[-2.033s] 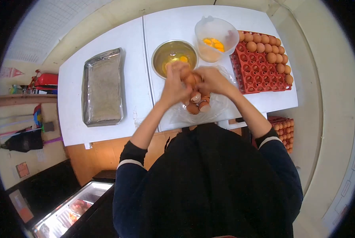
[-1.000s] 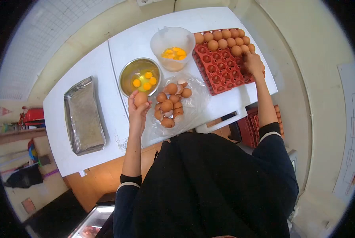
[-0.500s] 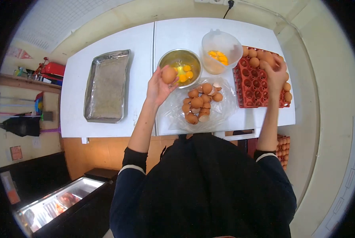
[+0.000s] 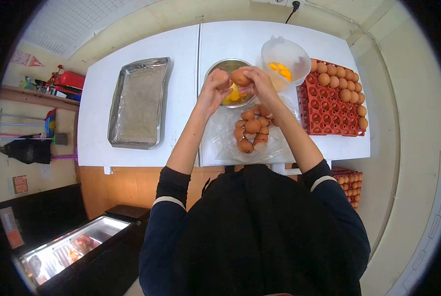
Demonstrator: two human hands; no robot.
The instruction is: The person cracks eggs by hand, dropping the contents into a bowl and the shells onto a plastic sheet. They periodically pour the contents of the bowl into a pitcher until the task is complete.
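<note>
Over the metal bowl (image 4: 211, 69), my left hand (image 4: 211, 93) is closed around a brown egg (image 4: 221, 77). Close beside it, my right hand (image 4: 261, 85) grips another brown egg (image 4: 239, 77). Whether the two eggs touch is hard to make out. Below them, yolks (image 4: 234, 94) lie in the bowl, partly hidden by my hands. Nearer to me, a heap of broken eggshells (image 4: 251, 127) rests on a clear plastic bag (image 4: 220, 143). A translucent plastic jug (image 4: 297, 54) with several yolks (image 4: 281, 70) in it stands to the right of the bowl.
A red egg tray (image 4: 324, 116) with eggs (image 4: 346, 84) along its far and right sides sits at the table's right. At left lies a rectangular metal pan (image 4: 139, 103). More trayed eggs (image 4: 349, 187) are stacked below the table's right end.
My right hand has come left from the egg tray to the bowl, bringing an egg. My left hand keeps its egg over the bowl. The view has shifted slightly.
</note>
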